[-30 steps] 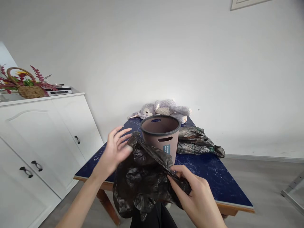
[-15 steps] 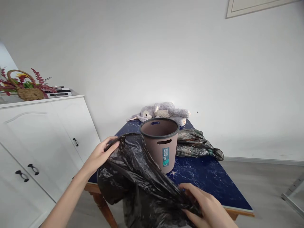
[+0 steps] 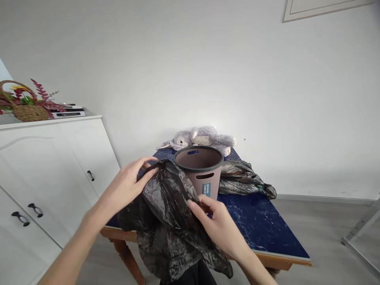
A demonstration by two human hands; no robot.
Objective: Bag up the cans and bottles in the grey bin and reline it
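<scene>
A black plastic garbage bag (image 3: 169, 213) hangs crumpled between my two hands, over the table's front edge. The upper left part of its rim is pinched in my left hand (image 3: 130, 182). My right hand (image 3: 215, 221) grips the bag's right side, thumb on top and fingers partly hidden behind. Just behind the bag, a brown garbage bin (image 3: 212, 178) with a dark rim stands upright, its mouth facing up. Handle slots show in its wall, and a teal label is on its front, partly covered by the bag and my right hand.
The bin stands on a blue marble-patterned table (image 3: 261, 221). A filled dark plastic bag (image 3: 246, 178) lies right of it, and a grey plush toy (image 3: 204, 136) lies behind. White cabinets (image 3: 59, 166) at left carry a flower basket (image 3: 31, 112). A metal frame (image 3: 360, 229) stands at right.
My right hand has moved up and left, closer to my left hand. The bag's stretched opening has gathered and slackened. The view has shifted slightly.
</scene>
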